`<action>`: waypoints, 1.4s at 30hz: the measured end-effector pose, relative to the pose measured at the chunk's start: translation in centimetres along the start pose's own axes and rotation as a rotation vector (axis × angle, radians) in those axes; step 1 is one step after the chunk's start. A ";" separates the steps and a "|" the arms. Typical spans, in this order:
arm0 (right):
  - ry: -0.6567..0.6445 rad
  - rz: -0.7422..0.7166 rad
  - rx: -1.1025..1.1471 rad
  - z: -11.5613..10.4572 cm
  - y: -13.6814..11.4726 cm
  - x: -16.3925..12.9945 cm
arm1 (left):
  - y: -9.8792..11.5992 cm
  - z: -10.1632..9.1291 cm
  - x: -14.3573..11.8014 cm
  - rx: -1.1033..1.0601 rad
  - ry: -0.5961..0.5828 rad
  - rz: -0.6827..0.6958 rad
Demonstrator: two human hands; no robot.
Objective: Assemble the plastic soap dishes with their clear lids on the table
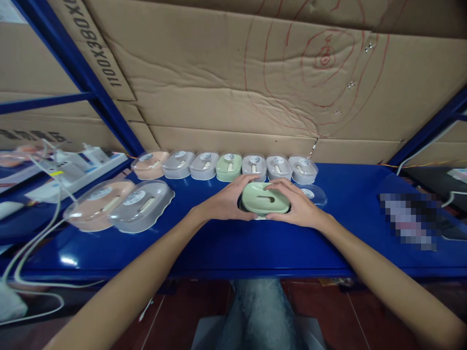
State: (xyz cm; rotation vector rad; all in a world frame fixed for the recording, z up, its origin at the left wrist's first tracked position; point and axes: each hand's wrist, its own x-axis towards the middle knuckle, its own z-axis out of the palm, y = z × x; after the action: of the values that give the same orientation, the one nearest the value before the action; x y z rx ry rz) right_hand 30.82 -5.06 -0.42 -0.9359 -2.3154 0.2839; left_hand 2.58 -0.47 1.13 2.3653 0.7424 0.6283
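Note:
A light green oval soap dish (265,200) with a slot in its middle sits between my two hands over the blue table. My left hand (229,198) curls around its left side, and my right hand (297,201) grips the right side. Just behind my right hand lies a clear lid (315,194) with a round label, partly covered by the fingers. Beyond my hands stands a row of lidded soap dishes, among them a green one (229,167), a pink one (149,166) and several grey ones (254,167).
Larger lidded dishes, pink (100,205) and grey (142,206), stand at the left of the blue table (219,248). White cables (54,223) and a power strip (87,170) lie farther left. A blurred object (408,221) lies right. Cardboard (204,73) closes off the back.

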 end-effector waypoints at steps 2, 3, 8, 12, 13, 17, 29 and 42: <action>-0.001 -0.008 -0.004 0.1 0.0 0.0 | 0.1 0.0 0.1 0.012 -0.016 0.005; -0.003 -0.013 -0.007 0.1 0.0 0.0 | 0.1 0.0 0.1 0.013 -0.024 0.011; -0.007 -0.020 -0.023 0.4 0.3 -0.1 | -0.1 0.1 0.1 0.009 -0.045 0.028; -0.016 -0.021 -0.022 0.5 0.5 -0.1 | -0.2 0.1 0.1 0.009 -0.051 0.043; -0.017 -0.021 -0.023 0.5 0.5 -0.1 | -0.2 0.1 0.1 0.011 -0.052 0.044; -0.014 -0.030 -0.026 0.4 0.4 -0.1 | -0.1 0.0 0.1 0.013 -0.059 0.039; -0.025 -0.045 -0.057 0.8 0.5 0.0 | -0.5 0.2 0.2 0.044 -0.088 0.049; -0.096 -0.015 -0.077 0.7 0.5 0.1 | -0.7 0.4 0.3 0.054 -0.110 0.028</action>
State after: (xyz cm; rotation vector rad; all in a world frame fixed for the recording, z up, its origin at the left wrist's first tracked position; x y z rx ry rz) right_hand 30.57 -4.62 -1.14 -0.9615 -2.4353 0.2397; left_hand 2.77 0.04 0.43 2.4417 0.6871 0.4906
